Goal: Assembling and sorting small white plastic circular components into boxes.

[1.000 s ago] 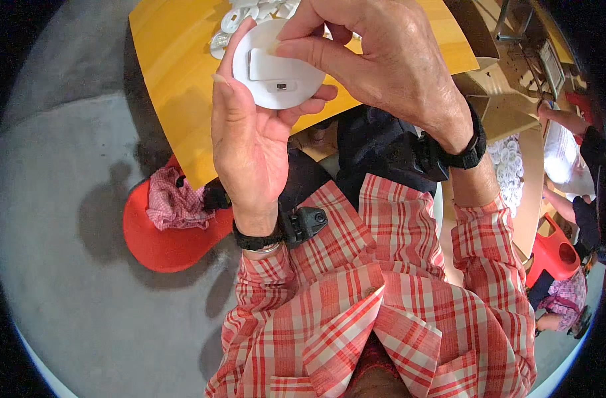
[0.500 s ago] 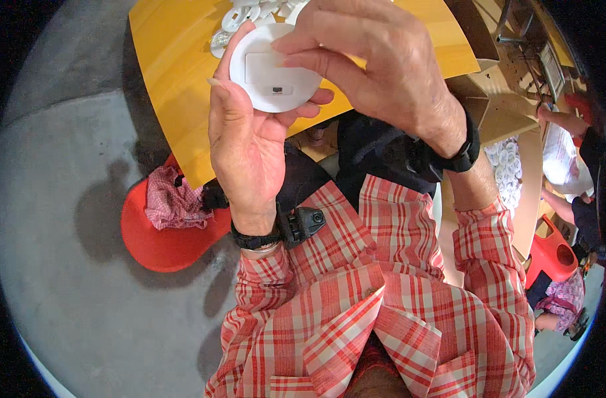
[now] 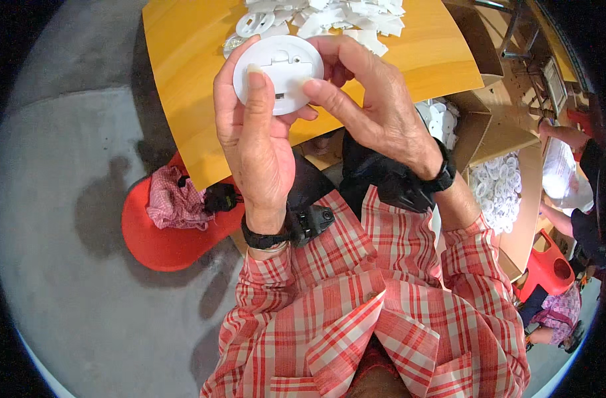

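Observation:
A round white plastic disc [image 3: 291, 85] with a rectangular panel, a small dark slot and a screw hole on its face is held up over the yellow table. My left hand [image 3: 256, 126] grips it from the left, thumb pressed on the face and fingers behind. On the disc's right edge, my right hand [image 3: 376, 109] also has hold, its thumb on the face and its fingers bent behind the rim. Beyond both hands, a heap of white plastic pieces [image 3: 329, 16] lies on the table, with a white ring-shaped part [image 3: 255, 24] at its near left.
The yellow table [image 3: 183, 99] ends just before my lap. A red stool [image 3: 157, 242] with a pink checked cloth [image 3: 173, 199] stands left. At right are cardboard boxes [image 3: 515, 142] with white round parts [image 3: 499, 189], another red stool [image 3: 548, 265] and other people nearby.
My right hand has moved from above the disc's face down to its right edge. The left thumb now lies across the face. The disc has shifted slightly right and down, showing the panel's notched upper edge.

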Demonstrator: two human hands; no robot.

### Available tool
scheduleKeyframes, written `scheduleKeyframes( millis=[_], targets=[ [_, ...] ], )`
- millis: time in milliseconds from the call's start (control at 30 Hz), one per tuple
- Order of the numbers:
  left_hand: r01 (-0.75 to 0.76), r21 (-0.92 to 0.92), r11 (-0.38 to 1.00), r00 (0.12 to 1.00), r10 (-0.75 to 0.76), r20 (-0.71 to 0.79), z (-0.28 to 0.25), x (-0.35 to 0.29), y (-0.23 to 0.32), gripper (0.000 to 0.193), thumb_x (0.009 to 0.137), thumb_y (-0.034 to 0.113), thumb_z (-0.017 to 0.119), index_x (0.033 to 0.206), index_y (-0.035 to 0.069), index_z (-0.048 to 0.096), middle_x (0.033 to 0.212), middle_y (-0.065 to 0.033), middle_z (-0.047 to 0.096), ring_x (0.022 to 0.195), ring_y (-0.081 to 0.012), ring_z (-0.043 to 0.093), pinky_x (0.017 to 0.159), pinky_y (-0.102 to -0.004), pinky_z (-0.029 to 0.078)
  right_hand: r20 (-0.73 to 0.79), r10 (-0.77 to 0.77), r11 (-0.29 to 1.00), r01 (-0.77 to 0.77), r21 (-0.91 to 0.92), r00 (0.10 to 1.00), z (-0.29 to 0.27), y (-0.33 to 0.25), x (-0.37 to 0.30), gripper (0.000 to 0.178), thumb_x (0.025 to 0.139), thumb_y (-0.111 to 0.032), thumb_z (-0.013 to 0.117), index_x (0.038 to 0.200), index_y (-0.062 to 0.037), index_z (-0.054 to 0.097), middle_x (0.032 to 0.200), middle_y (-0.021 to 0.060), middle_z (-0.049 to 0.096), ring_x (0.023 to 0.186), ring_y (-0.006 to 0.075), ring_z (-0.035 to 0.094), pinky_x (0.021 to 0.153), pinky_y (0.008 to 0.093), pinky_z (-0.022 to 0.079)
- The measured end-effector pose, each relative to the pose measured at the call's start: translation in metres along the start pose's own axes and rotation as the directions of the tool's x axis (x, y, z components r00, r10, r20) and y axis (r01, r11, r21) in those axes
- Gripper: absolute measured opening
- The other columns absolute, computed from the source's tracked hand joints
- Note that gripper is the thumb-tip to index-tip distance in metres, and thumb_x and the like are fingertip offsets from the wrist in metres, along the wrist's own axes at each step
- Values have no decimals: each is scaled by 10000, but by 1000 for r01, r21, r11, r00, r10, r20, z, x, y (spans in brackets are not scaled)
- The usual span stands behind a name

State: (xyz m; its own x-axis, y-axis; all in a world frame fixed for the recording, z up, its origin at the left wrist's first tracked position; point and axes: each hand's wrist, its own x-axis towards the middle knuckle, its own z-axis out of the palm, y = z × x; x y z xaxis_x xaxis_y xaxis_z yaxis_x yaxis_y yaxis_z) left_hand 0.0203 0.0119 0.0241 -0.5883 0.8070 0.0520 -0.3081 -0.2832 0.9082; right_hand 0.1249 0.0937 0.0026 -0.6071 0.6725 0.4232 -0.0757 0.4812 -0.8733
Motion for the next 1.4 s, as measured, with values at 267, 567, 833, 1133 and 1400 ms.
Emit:
scheduleKeyframes(
  millis=[267,567,833,1133,1400],
  targets=[
    [-67,121,990,988,82,-130,-2,2,-8,334,829,175,596,1095,31,456,944,-81,557,754,-136,558,506,-226,457,2,-78,992,78,-104,997,7,-3,2,322,738,-128,646,1012,-7,529,752,112,548,666,243,559,603,326,460],
    [-126,141,982,982,144,-125,2,0,-10,305,803,146,609,1064,49,484,899,-66,559,691,-135,557,434,-215,432,12,-200,973,200,-118,980,2,-9,-4,305,725,-70,628,1004,-9,521,763,123,549,682,280,555,615,342,457],
    [68,25,997,998,-69,6,-6,6,-17,419,919,375,392,1132,16,431,906,-115,590,583,-183,610,429,-236,492,-13,143,979,-139,151,990,7,15,-7,235,802,-100,570,996,26,531,728,98,564,632,178,568,572,292,456],
    [158,344,926,981,-186,51,-4,4,-21,369,897,216,482,1200,18,407,846,-123,596,538,-134,594,388,-193,474,-66,178,983,-175,51,982,-4,22,-17,241,827,-149,565,994,22,537,704,85,563,599,138,531,545,262,441],
    [344,440,830,856,-470,218,-7,-5,-40,463,908,286,459,1294,64,332,748,-121,594,497,-118,564,415,-209,443,-74,447,892,-438,111,892,-43,42,-56,254,841,-113,569,1035,47,537,849,46,588,785,103,537,700,229,448]
  ],
)
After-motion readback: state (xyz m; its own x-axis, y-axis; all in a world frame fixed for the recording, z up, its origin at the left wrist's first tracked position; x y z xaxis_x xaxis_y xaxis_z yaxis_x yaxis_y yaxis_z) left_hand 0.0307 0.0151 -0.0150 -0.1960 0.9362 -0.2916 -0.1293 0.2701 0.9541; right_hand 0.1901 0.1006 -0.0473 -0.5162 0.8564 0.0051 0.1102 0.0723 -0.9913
